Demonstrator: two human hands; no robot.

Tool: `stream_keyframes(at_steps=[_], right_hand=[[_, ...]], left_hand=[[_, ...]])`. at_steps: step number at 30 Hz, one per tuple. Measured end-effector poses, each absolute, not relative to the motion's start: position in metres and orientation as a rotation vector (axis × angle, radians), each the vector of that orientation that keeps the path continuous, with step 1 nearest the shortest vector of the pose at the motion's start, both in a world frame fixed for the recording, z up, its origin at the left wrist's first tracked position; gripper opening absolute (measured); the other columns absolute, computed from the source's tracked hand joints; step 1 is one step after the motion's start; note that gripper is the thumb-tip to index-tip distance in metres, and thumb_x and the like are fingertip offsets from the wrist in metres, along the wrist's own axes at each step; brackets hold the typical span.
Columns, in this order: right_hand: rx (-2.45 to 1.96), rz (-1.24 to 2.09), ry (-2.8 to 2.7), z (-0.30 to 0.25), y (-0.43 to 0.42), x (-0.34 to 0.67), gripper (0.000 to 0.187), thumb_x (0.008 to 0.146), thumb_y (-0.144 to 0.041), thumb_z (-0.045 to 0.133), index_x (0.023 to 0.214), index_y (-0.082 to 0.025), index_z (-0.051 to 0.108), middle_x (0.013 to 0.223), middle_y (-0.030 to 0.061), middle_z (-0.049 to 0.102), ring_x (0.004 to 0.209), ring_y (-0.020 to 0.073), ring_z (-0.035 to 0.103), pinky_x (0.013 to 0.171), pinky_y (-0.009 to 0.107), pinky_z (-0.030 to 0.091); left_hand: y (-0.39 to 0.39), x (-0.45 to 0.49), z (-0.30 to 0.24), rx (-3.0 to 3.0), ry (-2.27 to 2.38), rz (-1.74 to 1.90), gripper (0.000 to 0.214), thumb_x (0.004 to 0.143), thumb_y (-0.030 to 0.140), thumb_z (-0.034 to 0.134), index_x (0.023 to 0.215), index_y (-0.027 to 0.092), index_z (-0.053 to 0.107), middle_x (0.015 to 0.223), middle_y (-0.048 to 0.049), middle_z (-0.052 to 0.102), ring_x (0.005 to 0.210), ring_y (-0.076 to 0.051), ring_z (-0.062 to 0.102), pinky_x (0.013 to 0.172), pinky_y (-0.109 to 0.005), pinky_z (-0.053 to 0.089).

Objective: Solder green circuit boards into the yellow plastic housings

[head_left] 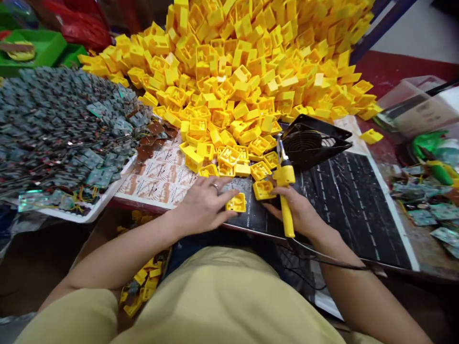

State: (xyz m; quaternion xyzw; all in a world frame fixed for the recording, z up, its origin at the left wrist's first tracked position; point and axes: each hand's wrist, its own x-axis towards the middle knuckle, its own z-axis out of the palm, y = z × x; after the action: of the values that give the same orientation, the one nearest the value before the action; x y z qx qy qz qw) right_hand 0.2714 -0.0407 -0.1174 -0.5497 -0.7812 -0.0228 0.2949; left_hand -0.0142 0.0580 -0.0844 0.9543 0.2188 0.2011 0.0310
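My left hand [201,203], with a ring on one finger, is closed around the edges of a small yellow plastic casing [241,202], its open side facing up on the dark mat. In my right hand [299,210] is a yellow soldering iron [287,205], held upright with its metal tip pointing away from me and its cord trailing below. Fingers of that same hand also touch a second yellow casing [262,190], just right of the first. The right palm is partly hidden by the handle.
A large heap of yellow casings [222,91] rises behind my hands. On the left, a white tray [86,217] is piled with circuit boards and wires. A black fan [308,141] stands at right on the ridged black mat [358,205]. More boards [423,215] lie far right.
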Motion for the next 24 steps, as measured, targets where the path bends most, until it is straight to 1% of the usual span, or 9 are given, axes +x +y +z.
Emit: stream_keyframes(at_steps=[2, 4, 8, 11, 14, 18, 20, 21, 24], right_hand=[[-1.518, -0.090, -2.028, -0.124, -0.048, 0.260, 0.022, 0.091, -0.028, 0.062, 0.110, -0.024, 0.053, 0.115, 0.0077, 0.068, 0.098, 0.0199, 0.069, 0.080, 0.035, 0.059], [-1.564, -0.137, -1.996, -0.126, -0.056, 0.249, 0.022, 0.089, -0.025, 0.064, 0.108, -0.025, 0.053, 0.114, 0.0062, 0.069, 0.098, 0.0202, 0.069, 0.082, 0.036, 0.057], [-1.625, -0.216, -1.960, -0.118, -0.053, 0.238, 0.031, 0.083, -0.025, 0.072, 0.109, -0.025, 0.055, 0.116, 0.0072, 0.068, 0.104, 0.0242, 0.066, 0.087, 0.041, 0.053], [-1.588, -0.158, -2.044, -0.108, -0.034, 0.239, 0.031, 0.085, -0.025, 0.070, 0.112, -0.026, 0.054, 0.120, 0.0058, 0.067, 0.113, 0.0235, 0.062, 0.094, 0.042, 0.051], [-1.544, -0.066, -2.169, -0.103, -0.015, 0.240, 0.026, 0.087, -0.026, 0.067, 0.110, -0.028, 0.056, 0.114, 0.0012, 0.069, 0.111, 0.0218, 0.062, 0.099, 0.043, 0.049], [-1.578, -0.094, -2.193, -0.100, -0.016, 0.238, 0.025, 0.084, -0.035, 0.070, 0.105, -0.030, 0.058, 0.109, 0.0005, 0.068, 0.114, 0.0250, 0.060, 0.109, 0.051, 0.042], [-1.636, -0.165, -2.128, -0.102, -0.028, 0.235, 0.027, 0.084, -0.037, 0.070, 0.106, -0.028, 0.057, 0.108, 0.0036, 0.066, 0.107, 0.0254, 0.062, 0.101, 0.048, 0.048], [-1.673, -0.210, -2.076, -0.104, -0.035, 0.232, 0.029, 0.085, -0.036, 0.070, 0.108, -0.026, 0.056, 0.106, 0.0057, 0.065, 0.100, 0.0250, 0.064, 0.091, 0.044, 0.053], [-1.742, -0.275, -1.964, -0.109, -0.057, 0.227, 0.042, 0.082, -0.038, 0.074, 0.114, -0.022, 0.054, 0.096, 0.0080, 0.064, 0.079, 0.0230, 0.064, 0.065, 0.034, 0.052]], left_hand=[[0.071, -0.021, -0.085, 2.874, 0.859, 0.754, 0.045, 0.093, 0.044, 0.053, 0.129, 0.017, 0.061, 0.133, -0.0147, 0.059, 0.116, -0.031, 0.052, 0.096, -0.044, 0.040], [0.084, -0.024, -0.086, 2.881, 0.974, 0.671, 0.050, 0.093, 0.040, 0.055, 0.135, 0.013, 0.056, 0.131, -0.0159, 0.061, 0.119, -0.033, 0.050, 0.098, -0.047, 0.038], [0.097, -0.029, -0.081, 2.980, 0.857, 0.436, 0.045, 0.093, 0.027, 0.054, 0.136, 0.015, 0.055, 0.126, -0.0121, 0.066, 0.125, -0.034, 0.047, 0.102, -0.051, 0.033], [0.095, -0.035, -0.071, 2.953, 0.696, 0.320, 0.045, 0.090, 0.022, 0.053, 0.134, 0.017, 0.057, 0.126, -0.0112, 0.067, 0.118, -0.033, 0.052, 0.098, -0.049, 0.038], [0.091, -0.041, -0.068, 2.867, 0.541, 0.055, 0.054, 0.085, 0.023, 0.059, 0.138, 0.014, 0.053, 0.117, -0.0153, 0.070, 0.105, -0.032, 0.058, 0.088, -0.044, 0.045], [0.082, -0.040, -0.083, 2.732, 0.473, 0.220, 0.065, 0.086, 0.036, 0.064, 0.144, 0.014, 0.044, 0.138, -0.0183, 0.056, 0.125, -0.035, 0.050, 0.106, -0.050, 0.036], [0.074, -0.034, -0.093, 2.676, 0.470, 0.366, 0.070, 0.087, 0.048, 0.062, 0.143, 0.009, 0.044, 0.145, -0.0211, 0.048, 0.132, -0.036, 0.043, 0.110, -0.050, 0.032], [0.069, -0.030, -0.099, 2.658, 0.474, 0.418, 0.072, 0.087, 0.052, 0.060, 0.142, 0.008, 0.045, 0.146, -0.0223, 0.047, 0.133, -0.037, 0.042, 0.111, -0.051, 0.032], [0.056, -0.015, -0.110, 2.624, 0.525, 0.445, 0.068, 0.088, 0.049, 0.061, 0.140, 0.009, 0.047, 0.145, -0.0214, 0.048, 0.133, -0.037, 0.041, 0.110, -0.051, 0.032]])
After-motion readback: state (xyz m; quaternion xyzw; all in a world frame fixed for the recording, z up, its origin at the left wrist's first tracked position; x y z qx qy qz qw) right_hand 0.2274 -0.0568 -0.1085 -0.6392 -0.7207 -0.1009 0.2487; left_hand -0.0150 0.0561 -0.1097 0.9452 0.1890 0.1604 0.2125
